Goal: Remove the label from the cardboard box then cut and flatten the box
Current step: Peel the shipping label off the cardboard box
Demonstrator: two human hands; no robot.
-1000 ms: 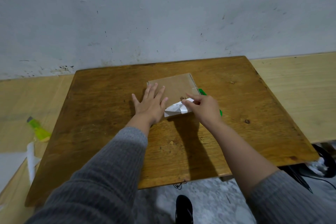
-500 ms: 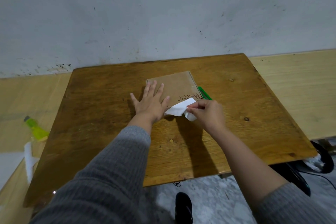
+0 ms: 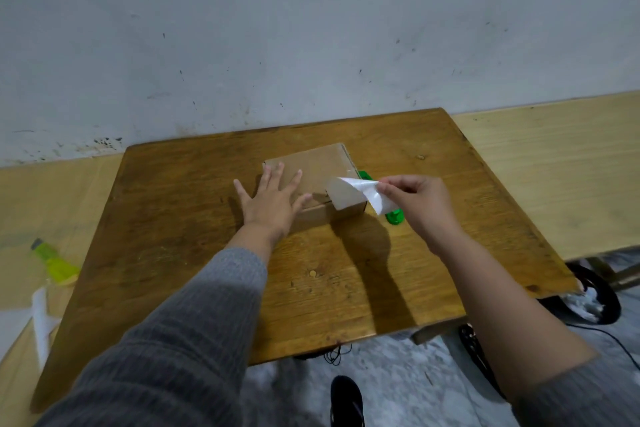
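A small brown cardboard box [image 3: 318, 166] sits near the middle of the wooden table [image 3: 173, 236]. My left hand [image 3: 272, 199] lies flat on the box's left side, fingers spread, pressing it down. My right hand [image 3: 420, 204] pinches a white label [image 3: 353, 196] and holds it lifted over the box's right front corner. The label curls, and whether its left end still touches the box I cannot tell. A green tool [image 3: 394, 217] lies on the table right of the box, mostly hidden by the label and my right hand.
A grey wall rises behind the table. Pale wooden surfaces [image 3: 554, 163] flank it on both sides. A yellow-green bottle [image 3: 53, 262] and white paper [image 3: 41, 319] lie at the left. Dark objects and a cable [image 3: 595, 302] sit under the right corner. A black shoe [image 3: 346, 399] shows below.
My right hand has pulled the label up and to the right, off the box's top. My left hand has stayed pressed on the box.
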